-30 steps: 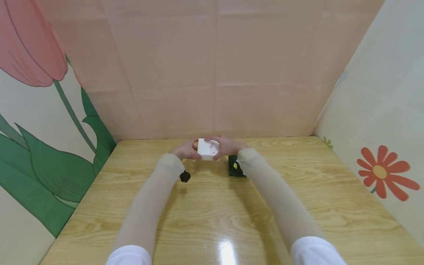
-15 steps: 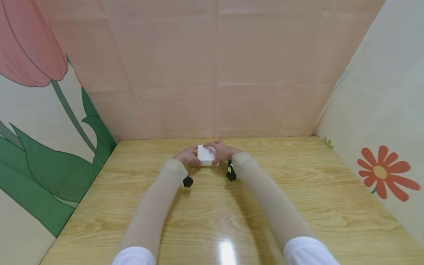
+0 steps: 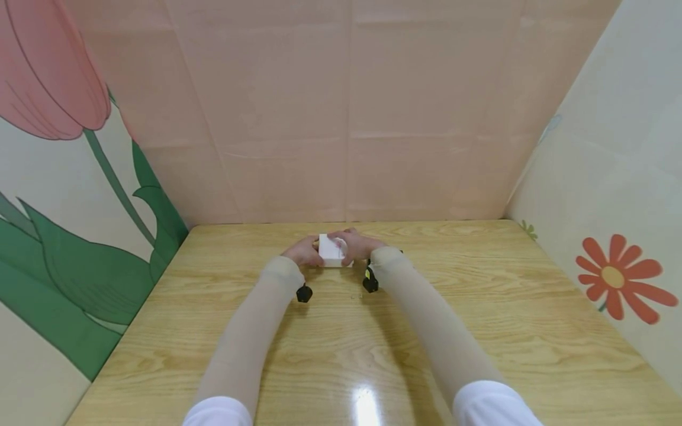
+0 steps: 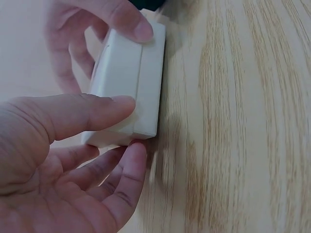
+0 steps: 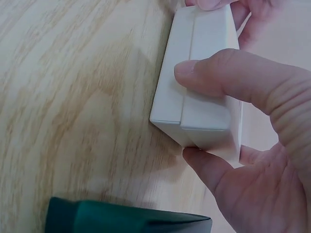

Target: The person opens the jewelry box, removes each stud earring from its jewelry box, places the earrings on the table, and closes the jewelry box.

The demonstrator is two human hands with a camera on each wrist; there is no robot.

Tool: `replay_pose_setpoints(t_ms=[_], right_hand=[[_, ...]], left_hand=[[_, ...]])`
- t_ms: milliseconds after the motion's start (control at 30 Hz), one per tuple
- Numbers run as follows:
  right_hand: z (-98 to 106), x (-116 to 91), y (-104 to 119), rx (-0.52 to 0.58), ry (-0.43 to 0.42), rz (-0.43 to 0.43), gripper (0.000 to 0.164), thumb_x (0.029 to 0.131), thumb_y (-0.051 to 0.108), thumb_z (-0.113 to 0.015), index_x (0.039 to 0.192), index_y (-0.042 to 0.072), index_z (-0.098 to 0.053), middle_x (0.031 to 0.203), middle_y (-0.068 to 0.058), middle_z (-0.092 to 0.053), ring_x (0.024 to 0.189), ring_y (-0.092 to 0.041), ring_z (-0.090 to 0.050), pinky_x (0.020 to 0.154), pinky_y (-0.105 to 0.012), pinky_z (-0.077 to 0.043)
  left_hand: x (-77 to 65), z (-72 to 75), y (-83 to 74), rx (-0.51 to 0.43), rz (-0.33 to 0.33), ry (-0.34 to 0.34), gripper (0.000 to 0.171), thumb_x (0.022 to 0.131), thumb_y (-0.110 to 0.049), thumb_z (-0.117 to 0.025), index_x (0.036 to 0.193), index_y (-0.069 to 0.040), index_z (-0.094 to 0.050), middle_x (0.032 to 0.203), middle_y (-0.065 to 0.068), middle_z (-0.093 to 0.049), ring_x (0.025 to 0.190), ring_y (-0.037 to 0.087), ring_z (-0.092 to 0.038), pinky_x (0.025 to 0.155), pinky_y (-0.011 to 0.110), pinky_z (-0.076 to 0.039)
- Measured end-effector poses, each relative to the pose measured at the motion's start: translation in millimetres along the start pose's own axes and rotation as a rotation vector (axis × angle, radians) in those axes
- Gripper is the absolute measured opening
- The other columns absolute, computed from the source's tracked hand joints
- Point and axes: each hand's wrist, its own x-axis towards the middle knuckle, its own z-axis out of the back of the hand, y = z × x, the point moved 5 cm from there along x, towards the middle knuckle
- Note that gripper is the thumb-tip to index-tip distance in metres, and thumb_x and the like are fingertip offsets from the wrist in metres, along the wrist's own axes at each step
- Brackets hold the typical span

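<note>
white box [image 3: 330, 253] sits lower than a second ago, seemingly on the bench [image 3: 319, 349]; left hand [image 3: 305, 251] and right hand [image 3: 360, 245] grip opposite ends. set-down looks nearly done.

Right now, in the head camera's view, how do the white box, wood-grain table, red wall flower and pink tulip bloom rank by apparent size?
1. Wood-grain table
2. Pink tulip bloom, cut off by the picture's edge
3. Red wall flower
4. White box, partly hidden
</note>
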Motion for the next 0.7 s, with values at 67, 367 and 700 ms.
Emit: replay_pose_setpoints(t_ms=[67,367,700], right_hand=[[0.3,-1.9,1.8,-0.002,0.004,-0.002,0.089,0.076,0.002,-0.075,0.151,0.020,-0.032,0.151,-0.019,-0.024,0.128,-0.033,-0.034,0.101,-0.053,-0.038],[0.3,-3.8,3.8,-0.016,0.017,-0.017,0.089,0.076,0.002,-0.075,0.152,0.021,-0.032,0.151,-0.021,-0.022,0.124,-0.033,-0.039,0.098,-0.048,-0.042],[-0.5,-3.7,3.0,-0.028,0.021,-0.029,0.089,0.076,0.005,-0.076,0.152,0.021,-0.031,0.151,-0.021,-0.022,0.125,-0.034,-0.038,0.098,-0.049,-0.041]], left_hand=[[0.3,-0.8,0.5,-0.013,0.009,0.005,0.084,0.080,0.008,-0.069,0.152,-0.007,-0.027,0.146,0.019,-0.044,0.121,0.029,-0.052,0.092,0.033,-0.047],[-1.4,-1.6,-2.2,-0.033,0.009,0.049,0.079,0.080,0.010,-0.067,0.149,-0.005,-0.030,0.143,0.020,-0.046,0.107,0.024,-0.056,0.083,0.031,-0.050],[0.8,-3.2,-1.2,-0.033,0.028,0.057,0.078,0.082,0.011,-0.065,0.150,-0.008,-0.030,0.142,0.018,-0.047,0.098,0.022,-0.054,0.083,0.034,-0.049]])
